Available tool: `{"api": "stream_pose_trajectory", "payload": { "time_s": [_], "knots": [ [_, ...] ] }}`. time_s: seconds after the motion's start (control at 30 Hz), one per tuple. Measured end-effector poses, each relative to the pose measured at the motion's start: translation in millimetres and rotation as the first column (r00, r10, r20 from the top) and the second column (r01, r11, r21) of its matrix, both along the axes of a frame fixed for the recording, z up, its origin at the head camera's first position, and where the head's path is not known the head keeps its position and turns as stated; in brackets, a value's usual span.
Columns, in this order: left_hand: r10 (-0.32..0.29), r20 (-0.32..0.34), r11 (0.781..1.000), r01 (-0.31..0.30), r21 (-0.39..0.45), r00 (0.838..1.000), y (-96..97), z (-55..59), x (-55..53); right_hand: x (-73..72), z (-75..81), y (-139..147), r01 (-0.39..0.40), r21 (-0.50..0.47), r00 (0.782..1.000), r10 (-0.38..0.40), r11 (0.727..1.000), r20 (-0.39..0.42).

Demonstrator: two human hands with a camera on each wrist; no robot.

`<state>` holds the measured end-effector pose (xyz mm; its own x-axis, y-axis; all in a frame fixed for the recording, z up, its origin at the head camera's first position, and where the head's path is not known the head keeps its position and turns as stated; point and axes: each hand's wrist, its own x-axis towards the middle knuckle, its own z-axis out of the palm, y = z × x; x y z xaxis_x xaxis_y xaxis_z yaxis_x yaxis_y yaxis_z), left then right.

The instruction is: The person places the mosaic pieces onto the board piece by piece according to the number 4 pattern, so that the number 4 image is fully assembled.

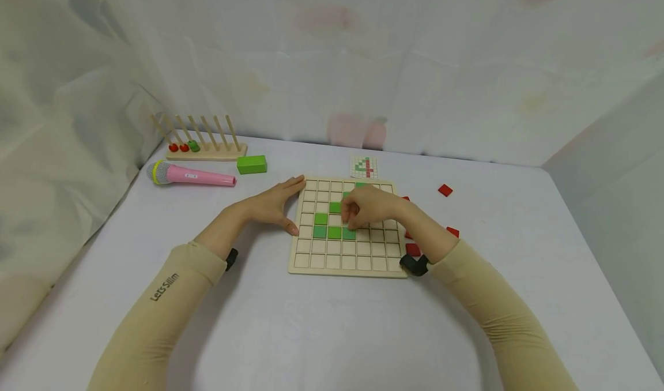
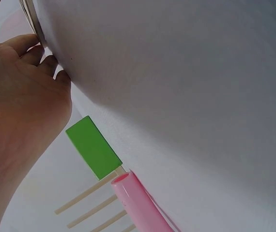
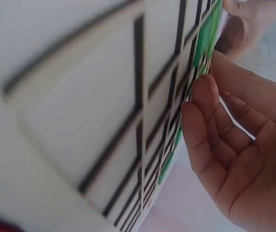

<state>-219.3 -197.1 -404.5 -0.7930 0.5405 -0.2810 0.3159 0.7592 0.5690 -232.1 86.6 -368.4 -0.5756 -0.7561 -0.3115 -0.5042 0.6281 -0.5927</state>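
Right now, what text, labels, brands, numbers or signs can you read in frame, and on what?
"Let's Slim", on the left sleeve; the last word's middle letters are unclear.
Pink microphone: small marks on a pale patch on its handle, too small to read.
Pattern card: coloured squares, no legible text.
Grid board: no lettering visible.
Nothing else readable in any view.

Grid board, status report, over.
Left hand at left edge of grid board. Right hand over it, hiding part. Green tiles on it; red tiles beside it.
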Motion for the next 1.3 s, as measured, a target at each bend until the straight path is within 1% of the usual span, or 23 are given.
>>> {"api": "stream_pose_trajectory", "payload": {
  "time_s": [0.2, 0.47, 0.6, 0.7, 0.83, 1.0, 1.2, 1.3],
  "knots": [
    [-0.002, 0.000, 1.000, 0.002, -0.001, 1.000, -0.3, -0.4, -0.5, -10.9, 5.7, 18, 0.066, -0.007, 0.996, -0.067, 0.998, -0.060],
    [-0.002, 0.003, 1.000, 0.002, 0.002, 1.000, -1.3, -1.1, -0.6, -26.5, 15.2, 54, 0.185, -0.034, 0.979, -0.188, 0.982, -0.079],
    [-0.004, 0.004, 1.000, 0.004, 0.003, 1.000, -1.2, -0.1, 0.3, -33.6, 18.9, 73, 0.251, -0.038, 0.964, -0.253, 0.967, -0.081],
    [-0.006, 0.000, 1.000, 0.006, 0.004, 1.000, -1.6, -0.8, -0.4, -39.3, 19.0, 88, 0.316, -0.053, 0.945, -0.319, 0.947, -0.065],
    [-0.010, -0.007, 1.000, 0.010, 0.003, 1.000, -2.2, -2.5, -1.6, -46.4, 17.8, 108, 0.382, -0.062, 0.921, -0.385, 0.922, -0.050],
    [-0.007, -0.009, 1.000, 0.007, -0.003, 1.000, -3.0, -4.3, -3.2, -53.9, 15.9, 132, 0.429, -0.048, 0.901, -0.431, 0.902, -0.043],
    [-0.003, -0.008, 1.000, 0.003, -0.004, 1.000, -2.0, -3.3, -2.4, -56.5, 13.3, 152, 0.472, -0.057, 0.880, -0.475, 0.879, -0.030],
    [-0.001, -0.005, 1.000, 0.001, -0.003, 1.000, -1.4, -2.7, -1.7, -57.1, 10.8, 161, 0.484, -0.042, 0.874, -0.485, 0.874, -0.023]
  ]
}}
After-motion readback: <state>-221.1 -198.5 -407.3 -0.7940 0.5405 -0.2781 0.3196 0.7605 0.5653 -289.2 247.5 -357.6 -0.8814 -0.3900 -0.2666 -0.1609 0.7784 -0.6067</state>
